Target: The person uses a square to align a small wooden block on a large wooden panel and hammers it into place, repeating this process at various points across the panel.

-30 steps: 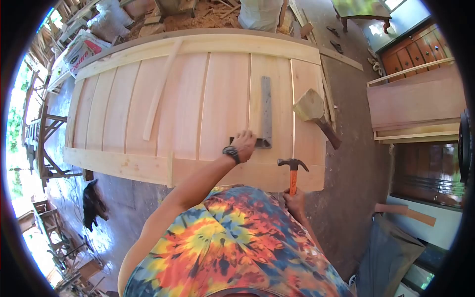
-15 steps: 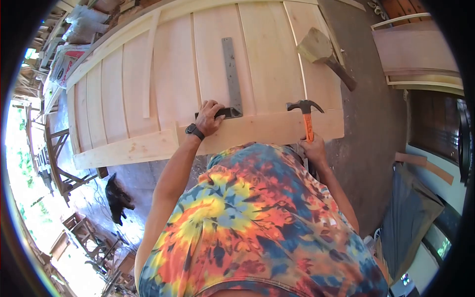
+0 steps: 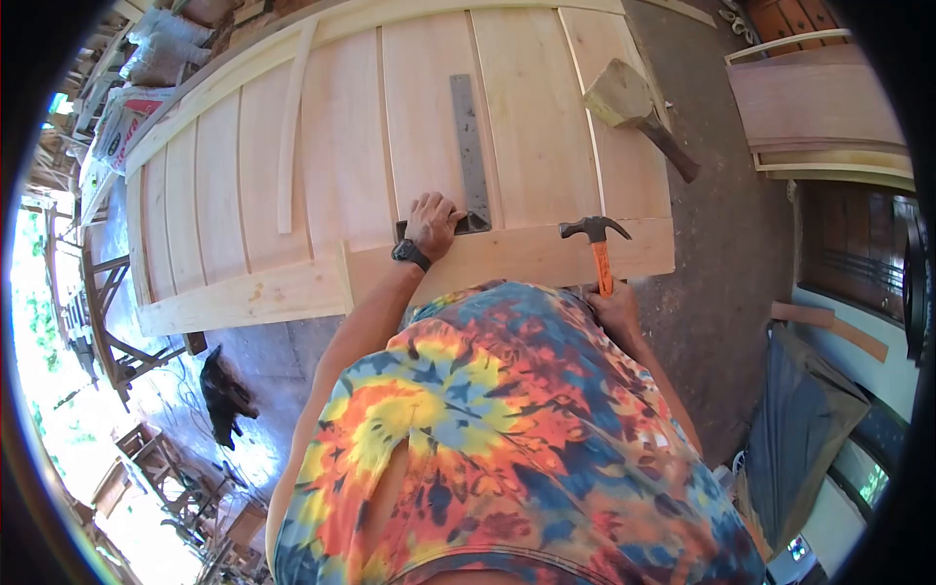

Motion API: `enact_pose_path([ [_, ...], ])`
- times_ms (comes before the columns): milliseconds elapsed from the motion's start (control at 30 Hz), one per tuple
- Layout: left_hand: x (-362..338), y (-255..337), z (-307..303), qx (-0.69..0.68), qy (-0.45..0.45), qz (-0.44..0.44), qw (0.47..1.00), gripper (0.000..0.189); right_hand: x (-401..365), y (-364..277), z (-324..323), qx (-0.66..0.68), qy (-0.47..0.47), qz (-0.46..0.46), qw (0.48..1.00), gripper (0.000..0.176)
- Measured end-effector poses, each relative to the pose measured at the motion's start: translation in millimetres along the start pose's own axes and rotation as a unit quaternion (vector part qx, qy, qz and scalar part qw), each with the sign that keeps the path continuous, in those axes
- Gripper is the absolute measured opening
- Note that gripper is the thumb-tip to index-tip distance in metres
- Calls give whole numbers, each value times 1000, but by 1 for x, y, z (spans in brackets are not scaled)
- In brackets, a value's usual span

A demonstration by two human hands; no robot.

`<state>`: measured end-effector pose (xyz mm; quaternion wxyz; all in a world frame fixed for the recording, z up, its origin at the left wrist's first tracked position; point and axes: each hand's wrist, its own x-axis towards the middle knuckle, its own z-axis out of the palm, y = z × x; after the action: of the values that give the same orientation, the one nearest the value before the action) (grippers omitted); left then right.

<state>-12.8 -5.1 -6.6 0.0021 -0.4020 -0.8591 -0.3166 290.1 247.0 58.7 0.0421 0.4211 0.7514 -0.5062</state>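
Note:
A long panel of pale boards (image 3: 341, 146) lies in front of me, with a wider rail (image 3: 507, 255) along its near edge. My left hand (image 3: 431, 226), a dark watch on its wrist, is closed on the black stock of a try square whose metal blade (image 3: 469, 141) points away across the boards. To the right, my right hand (image 3: 616, 302) grips the orange handle of a claw hammer (image 3: 598, 232); the hammer's head is over the rail. A wooden mallet (image 3: 624, 96) rests at the panel's right end.
A loose thin strip (image 3: 291, 146) lies across the left boards. Plastic bags (image 3: 122, 127) are at the far left. A black animal (image 3: 226, 395) lies on the floor at left. Framed panels (image 3: 819, 102) and a grey cloth (image 3: 804, 419) are at right.
My left hand and the square have shifted to the right along the rail. The hammer in my right hand has moved slightly left and down in view.

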Motion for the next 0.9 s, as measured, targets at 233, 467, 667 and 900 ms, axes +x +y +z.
enact_pose_path([
  [233, 0, 0, 2, 0, -27, 9, 1000, 16, 1, 11, -3, -14, -28, 59, 998, 20],
  [467, 2, 1, 8, 10, -21, 29, 999, 18, -1, 4, -6, -16, -16, 25, 999, 12],
  [667, 1, 2, 4, 11, 4, 37, 999, 14, -7, -3, -10, 7, -24, 40, 999, 15],
  [900, 0, 2, 3, 24, -5, 29, 999, 13, -14, -13, -14, -3, -25, 58, 998, 12],
])
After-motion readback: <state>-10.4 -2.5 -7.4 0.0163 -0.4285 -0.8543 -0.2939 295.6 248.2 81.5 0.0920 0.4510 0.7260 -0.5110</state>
